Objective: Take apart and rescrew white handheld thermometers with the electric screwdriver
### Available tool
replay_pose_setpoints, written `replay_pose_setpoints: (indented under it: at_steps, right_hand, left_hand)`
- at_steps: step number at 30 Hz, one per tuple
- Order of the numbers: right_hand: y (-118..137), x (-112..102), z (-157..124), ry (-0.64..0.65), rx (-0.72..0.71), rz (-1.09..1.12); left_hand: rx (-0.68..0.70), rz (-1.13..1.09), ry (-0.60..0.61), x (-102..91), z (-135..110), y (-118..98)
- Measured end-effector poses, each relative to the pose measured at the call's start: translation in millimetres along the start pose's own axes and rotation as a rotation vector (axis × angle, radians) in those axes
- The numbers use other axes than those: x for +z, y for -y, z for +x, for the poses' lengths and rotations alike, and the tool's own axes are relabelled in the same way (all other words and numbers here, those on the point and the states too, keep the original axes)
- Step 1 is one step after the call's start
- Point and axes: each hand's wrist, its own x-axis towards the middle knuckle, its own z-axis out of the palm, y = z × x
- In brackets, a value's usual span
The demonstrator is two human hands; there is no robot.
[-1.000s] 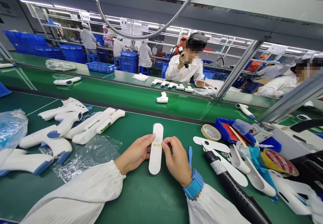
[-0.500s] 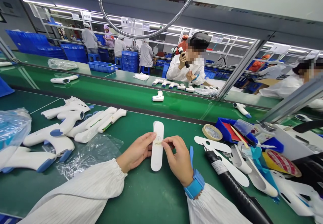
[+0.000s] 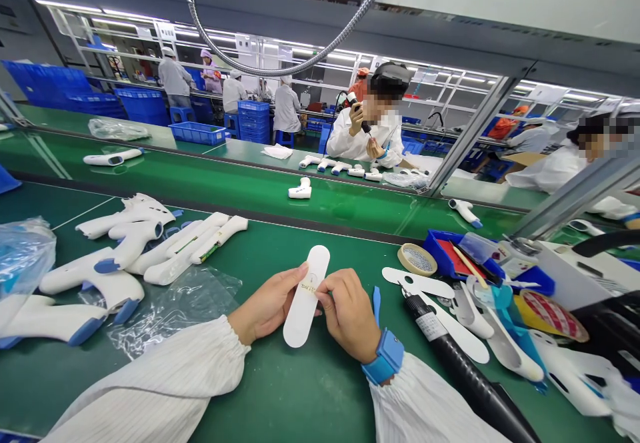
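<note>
A flat white strip with rounded ends point(image 3: 299, 320) is in my left hand point(image 3: 273, 300), the thumb along its left edge and the other fingers partly hidden behind. A round mark and small yellowish lettering are near its middle. My right hand point(image 3: 347, 310), with a blue band at the wrist, is closed in a pinch at the strip's right edge, beside the lettering. The strip is tilted, its top leaning right. To the right lie a blue strip point(image 3: 377, 306), more white strips point(image 3: 463, 333) and a black electric screwdriver point(image 3: 450, 350).
White thermometer-gun bodies point(image 3: 103, 276) and clear plastic bags point(image 3: 170, 310) lie at left. A round dish of small parts point(image 3: 417, 258) and a blue tray point(image 3: 440, 243) are at right. Beyond runs a green conveyor point(image 3: 240, 190) with thermometer guns; a co-worker point(image 3: 345, 133) sits opposite.
The white strip has turned from nearly upright to a slant, its lower end swung left. Both hands stay on it. Thermometer guns on the conveyor have shifted left.
</note>
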Motion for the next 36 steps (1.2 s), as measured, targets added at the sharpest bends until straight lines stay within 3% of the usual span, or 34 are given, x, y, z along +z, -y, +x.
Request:
replay_pose_setpoints:
  at_steps: [5,11,20,24,32,34,36]
  right_hand:
    - [5.1,-0.3,1.6,-0.090,0.166,0.074]
    - [7.2,3.9,1.4,-0.011,0.218,0.050]
    - [-0.2,3.4,1.6,-0.019,-0.131,-0.119]
    - [2.8,5.8,1.0,-0.011,-0.166,-0.130]
    - [46.2,13.6,-12.2,0.077,-0.355,0.078]
    - [53.7,8.7,-11.0,0.092,-0.279,0.119]
    - [57.0,-2.0,-9.8,0.094,-0.094,0.174]
  left_hand:
    - [0.097,-0.021,0.016,0.9,-1.7,-1.9]
    - [0.149,-0.009,0.029,0.2,-2.0,-0.6]
    - [0.102,-0.024,0.012,6.1,-2.3,2.1]
    - [0.074,-0.087,-0.008,5.5,-1.0,5.8]
    - [0.083,-0.040,-0.306,-3.5,4.6,-9.8]
    - [0.079,-0.035,-0.313,-4.0,5.0,-14.1]
    - [0.041,-0.032,-0.291,-2.6,4.9,-15.2]
